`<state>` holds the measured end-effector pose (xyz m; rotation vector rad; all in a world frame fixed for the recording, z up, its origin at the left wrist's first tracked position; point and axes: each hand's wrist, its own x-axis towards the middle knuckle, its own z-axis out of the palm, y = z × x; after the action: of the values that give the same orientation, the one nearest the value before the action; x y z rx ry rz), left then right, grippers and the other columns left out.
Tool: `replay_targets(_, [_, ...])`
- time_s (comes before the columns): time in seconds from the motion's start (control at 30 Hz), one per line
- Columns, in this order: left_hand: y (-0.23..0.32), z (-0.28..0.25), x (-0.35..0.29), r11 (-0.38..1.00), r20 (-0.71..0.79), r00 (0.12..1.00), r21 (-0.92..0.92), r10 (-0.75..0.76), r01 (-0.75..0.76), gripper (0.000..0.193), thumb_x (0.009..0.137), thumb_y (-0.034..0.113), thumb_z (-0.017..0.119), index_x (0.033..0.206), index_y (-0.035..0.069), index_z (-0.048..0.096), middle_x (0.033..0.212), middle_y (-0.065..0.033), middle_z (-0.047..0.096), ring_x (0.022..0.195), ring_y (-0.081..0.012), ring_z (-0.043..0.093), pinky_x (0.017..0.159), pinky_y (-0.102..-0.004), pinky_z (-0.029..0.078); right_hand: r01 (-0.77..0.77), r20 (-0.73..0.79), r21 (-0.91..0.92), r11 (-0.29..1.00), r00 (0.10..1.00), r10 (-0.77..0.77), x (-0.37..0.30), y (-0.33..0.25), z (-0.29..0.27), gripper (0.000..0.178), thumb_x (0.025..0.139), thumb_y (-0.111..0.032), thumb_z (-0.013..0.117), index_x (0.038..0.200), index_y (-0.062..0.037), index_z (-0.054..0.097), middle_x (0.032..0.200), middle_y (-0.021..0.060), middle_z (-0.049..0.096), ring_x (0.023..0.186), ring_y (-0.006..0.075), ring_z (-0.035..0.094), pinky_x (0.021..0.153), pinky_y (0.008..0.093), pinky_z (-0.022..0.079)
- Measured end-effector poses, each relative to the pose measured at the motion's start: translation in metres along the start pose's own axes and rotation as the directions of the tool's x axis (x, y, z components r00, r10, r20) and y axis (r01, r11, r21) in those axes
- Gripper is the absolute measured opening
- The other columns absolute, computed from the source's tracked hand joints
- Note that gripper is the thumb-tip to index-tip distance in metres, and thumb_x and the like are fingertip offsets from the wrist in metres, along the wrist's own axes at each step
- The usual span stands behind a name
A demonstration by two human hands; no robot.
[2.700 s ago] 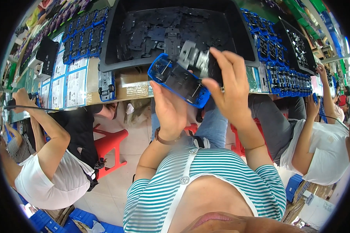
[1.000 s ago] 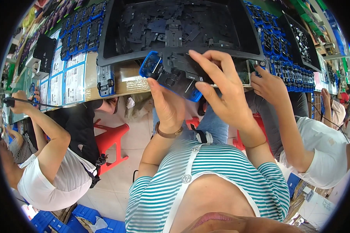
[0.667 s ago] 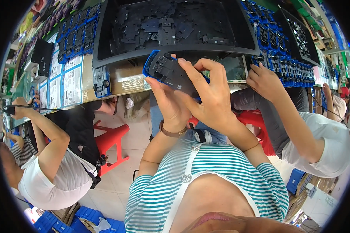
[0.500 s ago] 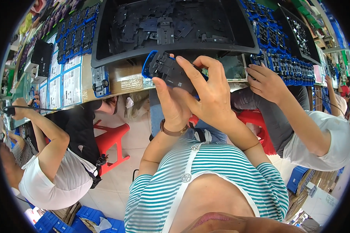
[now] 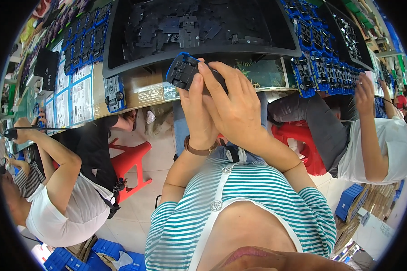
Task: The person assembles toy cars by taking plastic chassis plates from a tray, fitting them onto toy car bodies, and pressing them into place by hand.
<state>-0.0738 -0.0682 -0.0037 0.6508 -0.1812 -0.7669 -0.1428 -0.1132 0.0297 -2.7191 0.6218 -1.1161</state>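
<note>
Since the earlier frame, just near of the black tray, my right hand has folded farther over; it and my left hand clasp the toy car between them, closed around it. Remotely, I'd favour even pressure across its upturned base, clear of the wheels.

Left hand and right hand cover most of a blue-and-black plastic toy car; from here only its left end is reachable. Beyond the grip: raised rim of big black plastic tray in the way, air above it open. Left of grip: brown tabletop strip, room to pass, then a lone blue-and-black car. Right: greenish glassy strip, passable, then packed rows of blue-and-black cars.
</note>
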Motion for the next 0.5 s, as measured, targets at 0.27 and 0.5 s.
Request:
replay_targets(0.27, [0.004, 0.002, 0.006, 0.990, -0.007, 0.994, 0.088, 0.113, -0.112, 0.028, 0.096, 0.018, 0.052, 0.122, 0.007, 0.050, 0.116, -0.0052, 0.061, 0.103, -0.0129, 0.058, 0.088, -0.0279, 0.047, -0.031, 0.102, 0.073, 0.997, 0.995, 0.024, 0.003, 0.002, -0.001, 0.063, 0.075, -0.017, 0.068, 0.132, -0.0052, 0.047, 0.125, 0.0147, 0.051, 0.106, 0.0312, 0.055, 0.090, 0.0436, 0.046])
replay_targets(0.5, [0.008, 0.005, 0.007, 0.993, 0.020, 0.995, 0.050, 0.102, -0.103, 0.030, 0.094, 0.012, 0.054, 0.122, 0.006, 0.046, 0.112, -0.0068, 0.059, 0.098, -0.0139, 0.059, 0.083, -0.0289, 0.049, -0.102, 0.134, 0.298, 0.949, 0.989, 0.064, 0.000, 0.008, -0.004, 0.069, 0.074, -0.017, 0.071, 0.135, -0.0039, 0.043, 0.131, 0.0163, 0.045, 0.114, 0.0355, 0.050, 0.093, 0.0425, 0.045])
